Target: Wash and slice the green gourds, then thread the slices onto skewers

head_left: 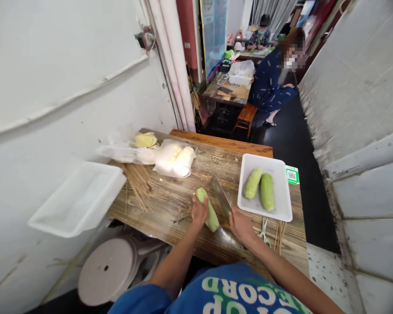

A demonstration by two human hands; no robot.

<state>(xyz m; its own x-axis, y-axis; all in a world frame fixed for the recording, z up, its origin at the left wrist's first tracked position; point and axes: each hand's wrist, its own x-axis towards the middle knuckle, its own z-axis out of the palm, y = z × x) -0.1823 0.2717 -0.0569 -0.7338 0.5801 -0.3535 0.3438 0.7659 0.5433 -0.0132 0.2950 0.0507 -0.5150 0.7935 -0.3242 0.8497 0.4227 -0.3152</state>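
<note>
A pale green zucchini (211, 218) lies on the wooden table (170, 209) in front of me. My left hand (199, 210) is closed around its left side, below the far end. In my right hand (241, 224) is the handle of a kitchen knife (221, 192). The blade points away from me and slants to the left, to the right of the zucchini and apart from it. Beyond my right hand stands a white tray (244, 209) with two more zucchinis (267, 192) in it. Scissors (264, 232) lie beside my right wrist.
Thin wooden skewers (139, 185) and clear plastic bags (175, 159) lie at the table's left. An empty white tray (75, 196) overhangs the left edge, above a round stool (106, 270). More skewers (279, 237) lie right. A person (271, 78) sits on a bench farther back.
</note>
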